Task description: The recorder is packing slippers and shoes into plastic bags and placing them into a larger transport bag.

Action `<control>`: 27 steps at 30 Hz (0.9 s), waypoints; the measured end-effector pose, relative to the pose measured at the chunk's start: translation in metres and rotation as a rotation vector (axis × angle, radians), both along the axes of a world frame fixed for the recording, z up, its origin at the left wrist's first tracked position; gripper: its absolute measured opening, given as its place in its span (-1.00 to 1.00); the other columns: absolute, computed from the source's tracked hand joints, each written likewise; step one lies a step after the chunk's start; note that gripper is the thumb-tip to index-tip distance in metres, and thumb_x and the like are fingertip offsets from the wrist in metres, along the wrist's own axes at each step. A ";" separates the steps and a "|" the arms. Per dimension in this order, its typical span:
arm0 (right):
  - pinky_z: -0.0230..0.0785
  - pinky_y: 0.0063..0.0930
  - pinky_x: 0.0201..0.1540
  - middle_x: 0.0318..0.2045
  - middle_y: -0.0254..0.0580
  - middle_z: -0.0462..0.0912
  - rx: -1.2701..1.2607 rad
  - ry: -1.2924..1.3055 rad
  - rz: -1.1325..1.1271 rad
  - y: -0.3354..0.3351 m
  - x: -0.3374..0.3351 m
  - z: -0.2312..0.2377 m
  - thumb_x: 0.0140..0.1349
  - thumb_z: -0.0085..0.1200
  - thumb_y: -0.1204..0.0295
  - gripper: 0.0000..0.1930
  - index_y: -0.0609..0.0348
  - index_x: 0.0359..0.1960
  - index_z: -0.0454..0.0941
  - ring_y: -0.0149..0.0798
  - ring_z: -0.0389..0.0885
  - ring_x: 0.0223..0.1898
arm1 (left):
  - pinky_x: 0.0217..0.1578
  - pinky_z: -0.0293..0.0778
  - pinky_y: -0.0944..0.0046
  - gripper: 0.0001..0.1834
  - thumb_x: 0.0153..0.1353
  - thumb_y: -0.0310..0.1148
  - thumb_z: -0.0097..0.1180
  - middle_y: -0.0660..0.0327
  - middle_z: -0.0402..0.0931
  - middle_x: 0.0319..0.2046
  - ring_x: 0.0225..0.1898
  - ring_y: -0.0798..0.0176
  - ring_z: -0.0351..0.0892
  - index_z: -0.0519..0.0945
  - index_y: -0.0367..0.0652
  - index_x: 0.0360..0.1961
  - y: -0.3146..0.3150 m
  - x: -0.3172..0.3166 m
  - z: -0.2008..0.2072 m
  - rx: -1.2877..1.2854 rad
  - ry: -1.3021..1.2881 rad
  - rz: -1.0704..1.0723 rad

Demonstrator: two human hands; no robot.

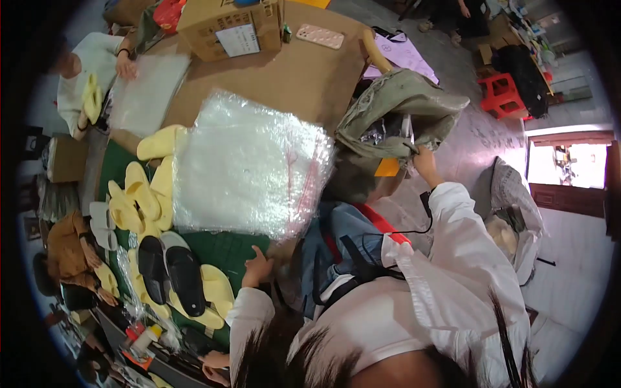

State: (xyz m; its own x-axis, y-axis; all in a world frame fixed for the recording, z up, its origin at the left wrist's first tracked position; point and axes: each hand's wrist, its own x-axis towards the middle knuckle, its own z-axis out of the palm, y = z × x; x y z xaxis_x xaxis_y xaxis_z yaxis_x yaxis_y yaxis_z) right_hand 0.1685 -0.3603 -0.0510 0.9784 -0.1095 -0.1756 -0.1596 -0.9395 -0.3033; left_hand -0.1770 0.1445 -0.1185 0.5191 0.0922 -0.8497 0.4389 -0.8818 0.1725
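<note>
My right hand (425, 167) is closed on the near rim of a grey-green woven sack (394, 97). The mouth of the sack gapes, and crumpled clear plastic shows inside. My left hand (257, 268) rests at the edge of the green table mat (220, 246), fingers apart and holding nothing. Just beyond it lies a stack of clear plastic bags (252, 168). Left of that stack are several pale yellow slippers (143, 194). A pair of black slippers (184, 275) lies on top of yellow ones, nearer to me.
A cardboard box (229, 29) and a pink phone case (320, 36) are at the table's far side. One person (97, 71) holds a yellow slipper at far left; another in brown (68, 252) works below. A red stool (501, 96) and a white sack (517, 213) stand right.
</note>
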 end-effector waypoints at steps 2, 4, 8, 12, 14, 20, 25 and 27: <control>0.36 -0.02 -0.13 -0.31 0.24 0.58 0.015 0.013 0.009 0.004 0.002 -0.004 -0.01 -0.11 0.46 -0.72 0.21 -0.28 0.58 0.22 0.54 -0.19 | 0.10 0.14 -0.30 0.06 0.16 0.02 -0.07 -0.30 0.50 -0.15 -0.05 -0.33 0.47 -0.40 -0.59 0.24 -0.004 0.006 0.019 -0.035 -0.038 0.063; 0.36 -0.02 -0.12 -0.32 0.25 0.58 0.051 -0.022 -0.023 0.000 0.013 -0.012 -0.01 -0.10 0.46 -0.73 0.23 -0.28 0.58 0.21 0.54 -0.18 | 0.11 0.13 -0.29 -0.03 0.16 0.00 -0.07 -0.29 0.51 -0.17 -0.06 -0.41 0.44 -0.26 -0.50 0.29 -0.009 0.009 0.030 -0.048 -0.174 0.153; 0.37 -0.04 -0.12 -0.31 0.24 0.58 -0.035 -0.034 -0.023 0.015 0.025 -0.006 0.00 -0.09 0.44 -0.73 0.24 -0.30 0.58 0.21 0.54 -0.18 | 0.12 0.20 -0.19 -0.25 0.17 -0.09 -0.06 -0.24 0.49 -0.11 -0.03 -0.39 0.41 0.07 -0.29 0.29 -0.007 -0.010 0.052 -0.106 -0.327 0.188; 0.37 -0.04 -0.11 -0.30 0.23 0.58 -0.083 -0.041 0.039 0.038 0.025 0.012 -0.01 -0.07 0.43 -0.74 0.27 -0.32 0.58 0.20 0.54 -0.17 | 0.07 0.31 0.00 -0.47 0.19 -0.21 -0.05 -0.16 0.48 -0.06 0.01 -0.25 0.41 0.34 -0.19 0.17 -0.012 -0.027 0.082 -0.176 -0.537 0.344; 0.37 -0.04 -0.11 -0.30 0.24 0.58 -0.091 -0.041 0.053 0.040 0.024 0.018 -0.01 -0.07 0.42 -0.74 0.28 -0.32 0.58 0.20 0.54 -0.17 | 0.03 0.34 0.04 -0.51 0.18 -0.23 -0.03 -0.15 0.49 -0.07 -0.01 -0.21 0.43 0.40 -0.21 0.12 -0.020 -0.031 0.089 -0.188 -0.527 0.390; 0.35 -0.05 -0.16 -0.35 0.21 0.57 -0.057 -0.109 0.221 0.023 0.018 0.029 -0.01 -0.06 0.46 -0.80 0.25 -0.36 0.55 0.22 0.53 -0.22 | -0.06 0.41 0.14 -0.61 0.19 -0.29 0.03 -0.11 0.52 -0.12 -0.08 -0.07 0.53 0.49 -0.23 0.02 -0.082 0.018 0.108 -0.419 -0.527 0.520; 0.36 -0.06 -0.15 -0.25 0.17 0.55 0.048 0.052 0.719 0.024 -0.023 0.070 -0.01 -0.04 0.51 -0.76 0.27 -0.25 0.51 0.18 0.52 -0.17 | -0.03 0.39 0.23 -0.47 0.24 -0.19 0.06 -0.02 0.50 -0.01 -0.02 0.13 0.51 0.35 -0.08 0.22 -0.194 0.154 0.109 -0.718 -0.674 0.565; 0.39 -0.11 -0.14 -0.24 0.08 0.56 0.070 -0.027 0.839 0.004 -0.023 0.066 -0.04 -0.03 0.51 -0.78 0.26 -0.30 0.50 0.11 0.53 -0.16 | -0.02 0.39 0.19 -0.19 0.16 0.07 0.10 0.05 0.42 0.03 0.12 0.16 0.34 0.11 0.03 0.35 -0.252 0.240 0.167 -0.679 -0.244 0.882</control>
State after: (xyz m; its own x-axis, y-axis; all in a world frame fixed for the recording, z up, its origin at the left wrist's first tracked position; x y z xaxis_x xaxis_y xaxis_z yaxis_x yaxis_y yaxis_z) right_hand 0.1451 -0.3562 0.0154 0.7347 0.6658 -0.1302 0.5912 -0.7225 -0.3586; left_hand 0.0626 -0.1076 0.0482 0.6598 0.0669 -0.7485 0.7488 0.0255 0.6623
